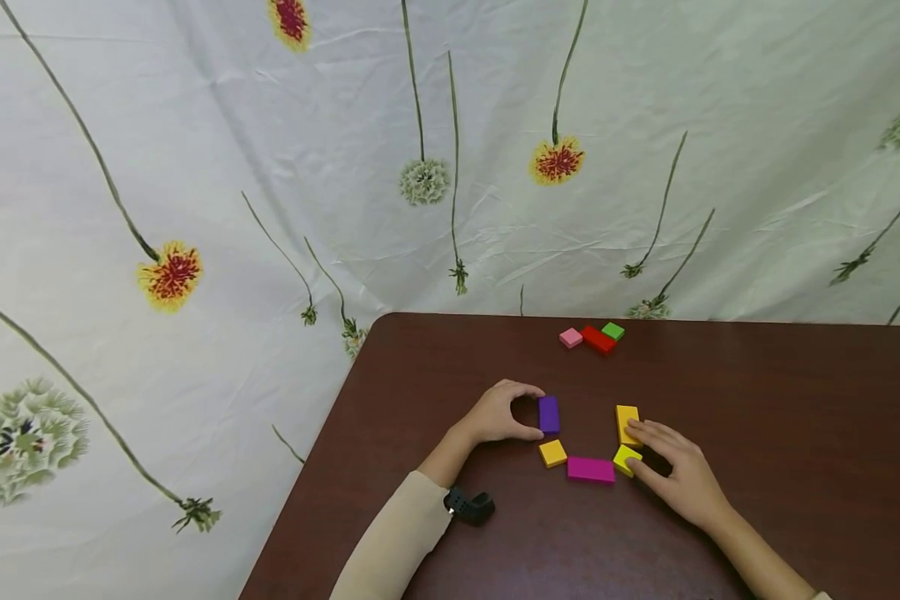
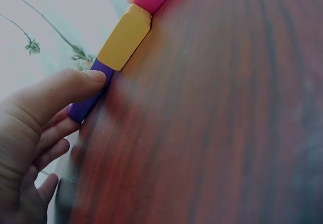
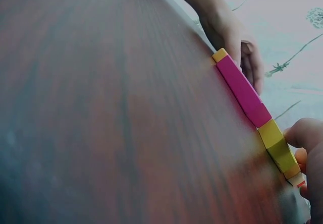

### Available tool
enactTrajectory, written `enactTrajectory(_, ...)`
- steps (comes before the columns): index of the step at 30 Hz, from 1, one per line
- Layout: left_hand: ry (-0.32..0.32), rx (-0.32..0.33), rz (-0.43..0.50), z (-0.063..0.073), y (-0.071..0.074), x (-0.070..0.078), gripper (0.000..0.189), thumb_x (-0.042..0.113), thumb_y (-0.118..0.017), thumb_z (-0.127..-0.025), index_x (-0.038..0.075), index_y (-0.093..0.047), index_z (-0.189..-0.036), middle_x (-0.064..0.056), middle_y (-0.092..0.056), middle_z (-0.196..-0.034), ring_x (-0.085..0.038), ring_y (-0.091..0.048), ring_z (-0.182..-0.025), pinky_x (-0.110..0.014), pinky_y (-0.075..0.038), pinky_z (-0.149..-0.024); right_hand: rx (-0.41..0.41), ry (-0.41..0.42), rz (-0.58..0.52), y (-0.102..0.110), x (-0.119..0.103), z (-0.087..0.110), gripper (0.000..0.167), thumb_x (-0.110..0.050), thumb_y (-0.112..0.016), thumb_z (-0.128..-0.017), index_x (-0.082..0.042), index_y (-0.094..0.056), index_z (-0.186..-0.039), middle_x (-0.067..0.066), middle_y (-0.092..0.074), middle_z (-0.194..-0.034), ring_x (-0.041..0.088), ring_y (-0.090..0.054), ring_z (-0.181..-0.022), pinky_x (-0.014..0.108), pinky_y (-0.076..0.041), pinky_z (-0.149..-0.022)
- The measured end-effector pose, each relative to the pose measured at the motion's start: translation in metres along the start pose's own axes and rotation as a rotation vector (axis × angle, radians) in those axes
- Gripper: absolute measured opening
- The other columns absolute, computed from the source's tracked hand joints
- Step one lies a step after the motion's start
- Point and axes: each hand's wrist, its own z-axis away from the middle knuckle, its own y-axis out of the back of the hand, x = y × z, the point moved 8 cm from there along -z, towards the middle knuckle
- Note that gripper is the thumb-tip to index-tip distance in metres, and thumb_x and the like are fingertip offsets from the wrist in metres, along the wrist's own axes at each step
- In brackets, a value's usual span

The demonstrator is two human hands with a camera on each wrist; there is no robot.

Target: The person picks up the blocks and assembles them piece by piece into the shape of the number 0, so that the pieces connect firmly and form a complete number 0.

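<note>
A dark reddish-brown, wood-grained tabletop point(image 1: 570, 550) with rounded far corners fills the lower part of the scene, backed by a creased white cloth point(image 1: 330, 125) printed with long-stemmed dandelions and red-and-yellow flowers. Near the tabletop's far edge, a small pink square block point(image 1: 571, 337), a red rectangular block point(image 1: 598, 340) and a small green block point(image 1: 612, 331) lie close together.

Nearer the person, five smooth, flat-sided blocks trace a U whose mouth faces the far edge. The left hand point(image 1: 498, 414), on the side toward the tabletop's left edge, pinches a purple rectangular block point(image 1: 549, 415) between thumb and fingers, one at each end. A small orange square block point(image 1: 552, 453) sits just beside the purple block's near end, and a magenta rectangular block point(image 1: 591, 470) forms the base between the two hands.

Across from it, the right hand point(image 1: 675, 471) is spread with fairly straight fingers, its fingertips on a golden-yellow rectangular block point(image 1: 626, 416) and its thumb touching a small bright-yellow square block point(image 1: 623, 459) at the magenta block's right end.

A cream sleeve point(image 1: 401, 533) covers the left forearm; a black strapped device point(image 1: 470, 507) shows at that wrist.
</note>
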Motion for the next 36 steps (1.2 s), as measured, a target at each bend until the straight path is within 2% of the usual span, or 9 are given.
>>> enactTrajectory(6,-0.017,0.001,-0.002,0.0038,-0.0018,0.0011,0.061,0.037,-0.084,-0.074,0.019,-0.064,-0.128,0.005,-0.063,-0.124,-0.016,-0.048,-0.117,-0.032,-0.040,-0.101,-0.007,-0.008,-0.002,-0.0010,0.0002,0.0007,0.045,-0.011,-0.081,-0.078,-0.006,-0.069,-0.121,0.008,-0.065,-0.125,0.004,-0.044,-0.125,0.044,-0.039,-0.093)
enactTrajectory(10,-0.031,-0.007,-0.008,0.0038,-0.0025,0.0024,0.061,0.036,-0.085,-0.074,0.019,-0.064,-0.128,0.004,-0.062,-0.125,-0.015,-0.047,-0.118,-0.032,-0.039,-0.101,-0.011,-0.010,-0.014,-0.0003,0.0010,-0.0001,0.045,-0.011,-0.080,-0.078,-0.005,-0.068,-0.121,0.010,-0.065,-0.125,0.002,-0.043,-0.126,0.056,-0.039,-0.091)
enactTrajectory(12,-0.030,-0.014,-0.006,0.0045,-0.0027,0.0023,0.060,0.035,-0.084,-0.074,0.019,-0.064,-0.128,0.005,-0.062,-0.126,-0.015,-0.047,-0.118,-0.032,-0.039,-0.101,-0.011,-0.008,-0.013,-0.0002,0.0009,-0.0003,0.045,-0.011,-0.080,-0.078,-0.005,-0.068,-0.121,0.010,-0.065,-0.125,0.002,-0.043,-0.126,0.057,-0.039,-0.090)
enactTrajectory(19,-0.021,-0.022,-0.004,0.0089,-0.0022,0.0026,0.060,0.037,-0.084,-0.074,0.019,-0.064,-0.128,0.005,-0.062,-0.127,-0.015,-0.047,-0.118,-0.032,-0.039,-0.101,-0.004,0.000,0.012,-0.0004,0.0007,0.0000,0.046,-0.012,-0.081,-0.078,-0.006,-0.069,-0.121,0.007,-0.065,-0.125,0.003,-0.045,-0.125,0.029,-0.036,-0.096)
enactTrajectory(25,-0.018,-0.021,-0.002,0.0098,-0.0021,0.0035,0.060,0.038,-0.084,-0.074,0.019,-0.064,-0.128,0.006,-0.062,-0.126,-0.014,-0.048,-0.116,-0.031,-0.039,-0.100,-0.003,-0.001,0.009,0.0001,0.0003,0.0002,0.045,-0.012,-0.081,-0.078,-0.005,-0.069,-0.121,0.008,-0.065,-0.124,0.003,-0.045,-0.125,0.030,-0.036,-0.096)
enactTrajectory(30,-0.022,-0.017,-0.015,0.0091,-0.0024,0.0036,0.061,0.039,-0.084,-0.074,0.019,-0.064,-0.128,0.005,-0.062,-0.126,-0.015,-0.049,-0.119,-0.032,-0.038,-0.102,0.012,0.016,-0.014,0.0003,-0.0022,-0.0003,0.045,-0.011,-0.081,-0.077,-0.004,-0.069,-0.120,0.008,-0.066,-0.123,0.004,-0.046,-0.123,0.013,-0.026,-0.100)
enactTrajectory(36,-0.026,-0.024,-0.021,0.0096,-0.0026,0.0026,0.062,0.041,-0.084,-0.075,0.019,-0.064,-0.129,0.005,-0.062,-0.127,-0.016,-0.048,-0.120,-0.033,-0.038,-0.103,0.020,0.025,-0.027,0.0003,-0.0025,-0.0002,0.046,-0.010,-0.081,-0.076,-0.003,-0.069,-0.120,0.009,-0.067,-0.122,0.001,-0.045,-0.123,0.007,-0.020,-0.099)
